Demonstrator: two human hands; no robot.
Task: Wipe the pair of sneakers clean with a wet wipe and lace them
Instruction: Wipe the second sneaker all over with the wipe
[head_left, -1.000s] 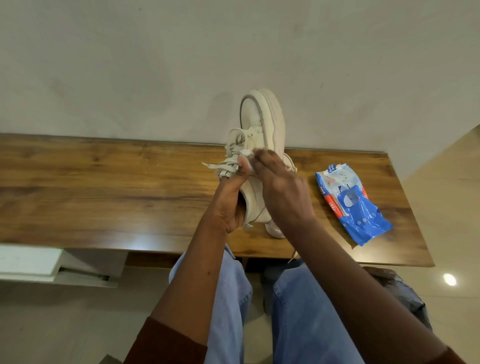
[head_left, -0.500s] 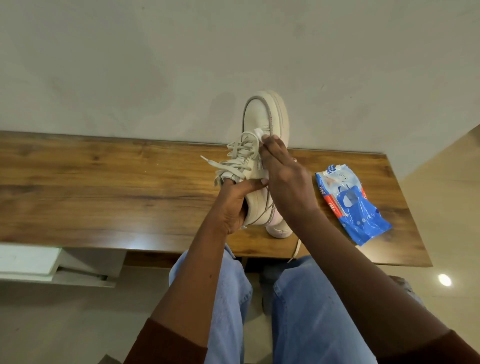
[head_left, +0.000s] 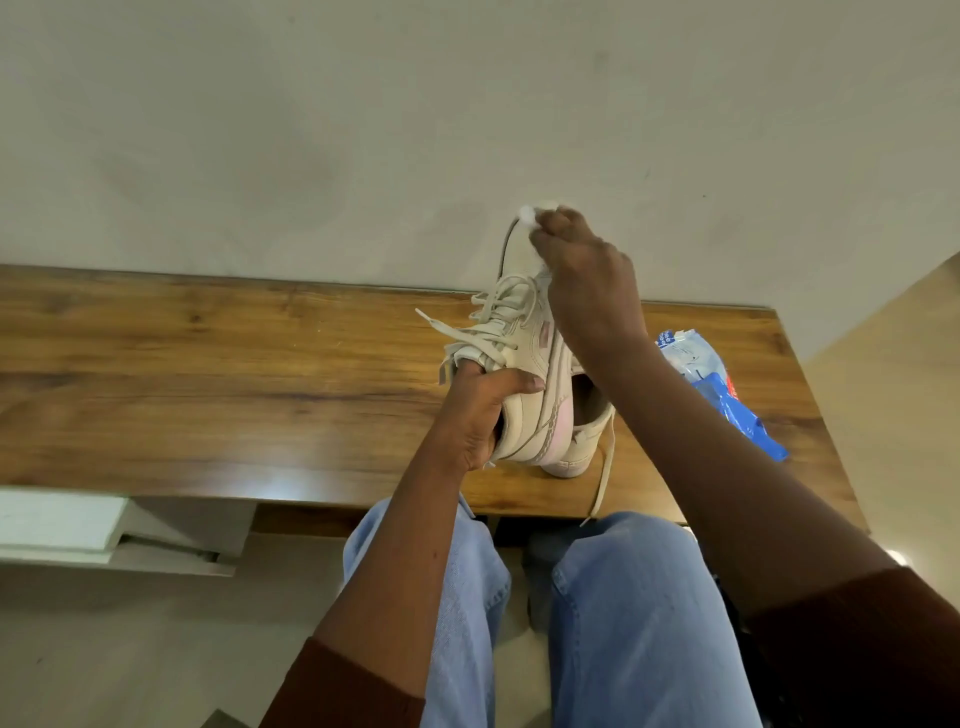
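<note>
Cream sneaker (head_left: 532, 348) gripped by left hand (head_left: 478, 410), right hand (head_left: 582, 275) pinching wet wipe (head_left: 527, 213) at its toe.

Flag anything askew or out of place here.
A lace from the second sneaker on the table dangles past its front edge. The held sneaker has loose, untied laces. Nothing looks spilled or damaged.

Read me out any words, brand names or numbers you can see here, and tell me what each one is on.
The wet wipe packet: white print on a blue patch at its far end and red marking near its edge, both too blurred to read.
The held sneaker: a small pinkish tab on its side, too small to read.
No text here can be read.
</note>
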